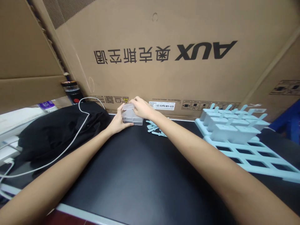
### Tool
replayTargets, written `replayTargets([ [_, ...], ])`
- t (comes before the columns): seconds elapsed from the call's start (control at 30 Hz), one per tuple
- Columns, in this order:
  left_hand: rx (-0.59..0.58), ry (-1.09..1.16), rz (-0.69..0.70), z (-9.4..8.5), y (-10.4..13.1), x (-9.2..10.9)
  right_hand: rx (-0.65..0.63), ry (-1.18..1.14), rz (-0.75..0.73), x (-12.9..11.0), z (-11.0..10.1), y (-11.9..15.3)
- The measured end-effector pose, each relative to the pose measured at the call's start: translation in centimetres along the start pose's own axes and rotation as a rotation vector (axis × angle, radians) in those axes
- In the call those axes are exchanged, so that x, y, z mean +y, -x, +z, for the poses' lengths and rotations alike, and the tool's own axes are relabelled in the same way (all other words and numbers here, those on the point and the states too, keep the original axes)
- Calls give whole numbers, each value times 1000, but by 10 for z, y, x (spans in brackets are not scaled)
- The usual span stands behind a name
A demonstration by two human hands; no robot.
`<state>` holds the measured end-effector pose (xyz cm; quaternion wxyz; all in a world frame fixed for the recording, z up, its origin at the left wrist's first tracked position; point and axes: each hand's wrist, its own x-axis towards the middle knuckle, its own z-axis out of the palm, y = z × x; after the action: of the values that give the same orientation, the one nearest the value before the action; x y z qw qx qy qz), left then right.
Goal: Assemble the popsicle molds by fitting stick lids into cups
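Observation:
At the far side of the black table lies a small group of translucent plastic popsicle mould cups. My left hand is closed around their left side, with its thumb along the near edge. My right hand reaches in from the right, its fingers bent over one translucent mould cup at the top of the group. The fingertips of my right hand are partly hidden behind that cup. Just right of the cups, several light blue popsicle sticks lie loose, partly covered by my right forearm.
At right stands a light blue rack with popsicle moulds in its far part and open slots nearer. A large cardboard box rises behind the table. Black cloth, a white cable and a dark jar are at left.

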<state>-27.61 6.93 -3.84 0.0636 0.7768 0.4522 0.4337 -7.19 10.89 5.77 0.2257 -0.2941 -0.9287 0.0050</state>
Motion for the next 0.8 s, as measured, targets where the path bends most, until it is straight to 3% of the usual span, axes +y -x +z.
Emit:
replayTargets([
  [0.37,-19,-42,-34,1,2,-5,-122,13,68,-4,10,-2],
  [0.8,-66,48,-40,-2,1,2,49,24,45,-10,7,6],
])
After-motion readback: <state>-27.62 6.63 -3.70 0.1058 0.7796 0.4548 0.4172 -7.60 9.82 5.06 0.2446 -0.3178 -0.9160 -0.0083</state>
